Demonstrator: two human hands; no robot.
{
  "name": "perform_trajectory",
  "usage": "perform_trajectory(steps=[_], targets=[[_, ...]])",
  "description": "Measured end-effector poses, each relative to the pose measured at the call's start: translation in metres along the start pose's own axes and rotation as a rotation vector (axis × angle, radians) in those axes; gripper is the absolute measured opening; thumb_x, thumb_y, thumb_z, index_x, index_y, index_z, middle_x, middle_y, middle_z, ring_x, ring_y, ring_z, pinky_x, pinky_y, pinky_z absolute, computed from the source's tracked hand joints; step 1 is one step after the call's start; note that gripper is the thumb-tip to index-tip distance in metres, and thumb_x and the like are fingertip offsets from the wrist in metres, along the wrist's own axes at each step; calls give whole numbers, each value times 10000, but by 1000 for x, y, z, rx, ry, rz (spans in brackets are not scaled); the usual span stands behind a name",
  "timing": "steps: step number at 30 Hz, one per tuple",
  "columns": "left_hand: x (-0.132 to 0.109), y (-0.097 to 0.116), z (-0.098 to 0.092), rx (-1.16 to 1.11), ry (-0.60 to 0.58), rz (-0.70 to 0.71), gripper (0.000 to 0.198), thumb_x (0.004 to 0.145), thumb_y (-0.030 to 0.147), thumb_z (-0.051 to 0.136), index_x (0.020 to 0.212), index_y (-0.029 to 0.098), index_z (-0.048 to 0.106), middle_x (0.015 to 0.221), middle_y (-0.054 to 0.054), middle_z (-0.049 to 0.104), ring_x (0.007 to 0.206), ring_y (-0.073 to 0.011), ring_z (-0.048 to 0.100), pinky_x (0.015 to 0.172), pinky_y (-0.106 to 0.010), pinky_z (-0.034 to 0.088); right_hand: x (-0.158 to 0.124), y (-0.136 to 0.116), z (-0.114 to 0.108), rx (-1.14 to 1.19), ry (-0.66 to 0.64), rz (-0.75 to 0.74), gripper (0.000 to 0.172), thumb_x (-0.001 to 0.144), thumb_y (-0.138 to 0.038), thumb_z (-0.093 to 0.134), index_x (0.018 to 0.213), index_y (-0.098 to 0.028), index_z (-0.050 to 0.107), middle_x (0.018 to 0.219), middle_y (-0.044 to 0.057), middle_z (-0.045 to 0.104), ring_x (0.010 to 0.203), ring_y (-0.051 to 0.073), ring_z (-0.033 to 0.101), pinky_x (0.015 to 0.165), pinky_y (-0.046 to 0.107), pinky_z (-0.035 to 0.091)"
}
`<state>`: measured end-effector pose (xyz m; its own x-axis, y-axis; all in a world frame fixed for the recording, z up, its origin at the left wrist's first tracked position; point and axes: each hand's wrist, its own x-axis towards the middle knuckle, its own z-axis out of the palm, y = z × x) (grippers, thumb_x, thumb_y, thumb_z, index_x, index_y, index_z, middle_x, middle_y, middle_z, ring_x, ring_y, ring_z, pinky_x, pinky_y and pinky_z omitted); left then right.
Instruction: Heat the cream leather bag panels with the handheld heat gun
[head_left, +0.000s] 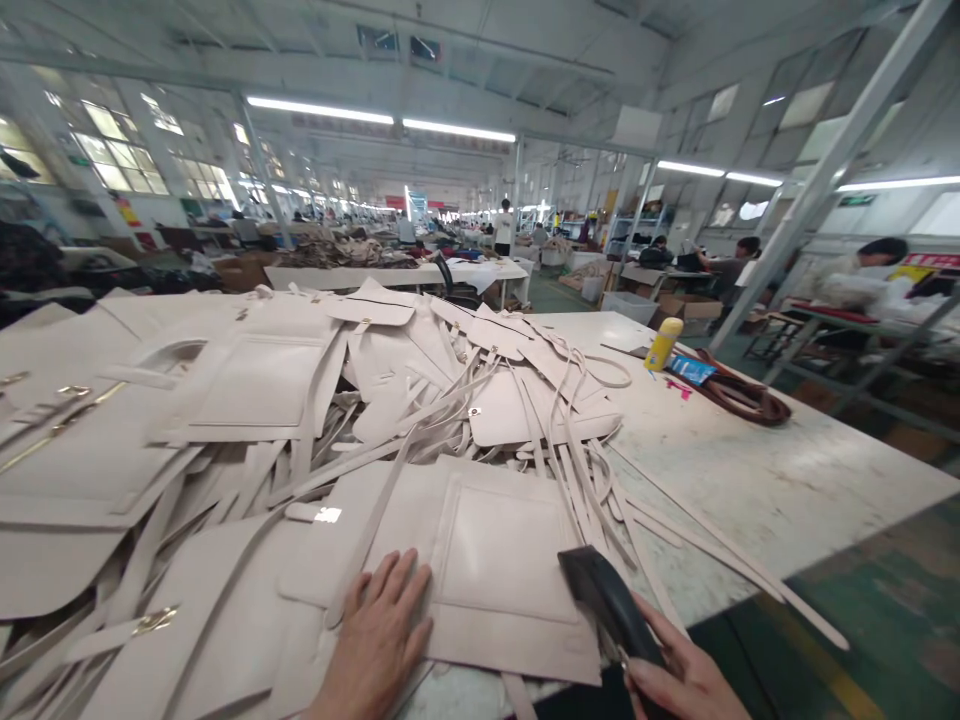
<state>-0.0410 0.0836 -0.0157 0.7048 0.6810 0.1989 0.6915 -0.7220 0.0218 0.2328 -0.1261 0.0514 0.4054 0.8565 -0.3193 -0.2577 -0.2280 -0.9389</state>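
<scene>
One beige bag piece (510,540) lies btm ctr, L hand (380,625) flat on it, fingers spread, gripping nothing; R hand (679,672), btm rt, grasps blk tool (609,598), its head over the piece's rt edge. Beige pile (259,385) fills mid-left; yellow bottle (663,345) + brown coil (754,403) sit on table (757,475), rt side

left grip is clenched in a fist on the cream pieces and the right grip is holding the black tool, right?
Not quite: the head view shows the left grip open and spread out on the cream pieces, not clenched. The right grip does hold the black tool.
</scene>
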Motion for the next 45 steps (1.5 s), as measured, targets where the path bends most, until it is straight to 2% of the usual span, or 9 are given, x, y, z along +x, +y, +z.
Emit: perform_trajectory(steps=[6, 12, 15, 18, 21, 24, 32, 41, 45], targets=[[-15, 6, -20, -123, -35, 75, 654, 686, 327, 587, 1295, 309, 352, 1346, -65, 378, 1212, -302, 327, 990, -528, 198, -4, -6, 0, 33, -86, 34, 924, 657, -438, 668, 1332, -59, 163, 485, -21, 583, 390, 114, 495, 362, 188, 359], [93, 51, -34, -204, -43, 205, 540, 784, 350, 488, 1296, 245, 351, 1375, -87, 325, 1283, -258, 223, 1044, -493, 122, 53, -19, 2, -68, -43, 66, 784, 708, -377, 600, 1329, -152, 178, 520, -12, 612, 346, 160, 550, 315, 235, 437], [145, 67, -16, -181, -116, 187, 558, 795, 455, 449, 1302, 244, 345, 1419, -101, 233, 1310, -286, 131, 1034, -529, 82, 93, -27, -2, -107, 8, 70, 644, 757, -290, 556, 1297, -154, 231, 529, -26, 589, 392, 169, 571, 326, 254, 474], [166, 73, 10, -161, -165, 152, 592, 800, 530, 383, 1314, 242, 329, 1416, -114, 237, 1312, -308, 107, 1020, -561, 34, 127, -35, -5, -149, 17, 72, 443, 824, -245, 502, 1225, -148, 343, 546, -43, 554, 384, 136, 551, 311, 227, 460], [168, 72, 24, -171, -154, 133, 662, 778, 597, 346, 1331, 236, 300, 1402, -126, 264, 1303, -326, 131, 1011, -576, 2, 151, -44, -5, -188, 31, 53, 328, 871, -251, 488, 1174, -154, 408, 598, -51, 538, 406, 98, 539, 338, 196, 454], [162, 69, 27, -180, -160, 141, 719, 740, 627, 377, 1338, 237, 288, 1390, -136, 285, 1293, -341, 156, 1004, -583, -11, 158, -52, -6, -206, 51, 35, 387, 862, -258, 506, 1213, -166, 371, 606, -53, 541, 415, 100, 544, 351, 200, 464], [125, 56, 26, -195, -155, 155, 722, 728, 654, 369, 1342, 288, 267, 1412, -112, 244, 1278, -348, 198, 1008, -566, 2, 78, -27, -17, -156, -60, 138, 685, 653, -380, 606, 1242, -165, 330, 564, -6, 600, 339, 165, 555, 252, 229, 444], [105, 48, 15, -124, -171, 166, 689, 728, 614, 430, 1332, 317, 280, 1365, -108, 339, 1267, -337, 229, 1003, -558, 35, 123, -40, 15, -192, 71, -21, 506, 764, -212, 589, 1227, -164, 393, 549, -58, 549, 398, 118, 555, 323, 196, 458], [118, 29, 13, -49, -174, 49, 590, 766, 538, 434, 1298, 296, 356, 1342, -104, 377, 1266, -342, 219, 986, -586, 32, 80, -41, 2, -165, 106, -57, 642, 735, -254, 613, 1301, -224, 313, 594, -48, 575, 451, 137, 575, 368, 214, 474]])
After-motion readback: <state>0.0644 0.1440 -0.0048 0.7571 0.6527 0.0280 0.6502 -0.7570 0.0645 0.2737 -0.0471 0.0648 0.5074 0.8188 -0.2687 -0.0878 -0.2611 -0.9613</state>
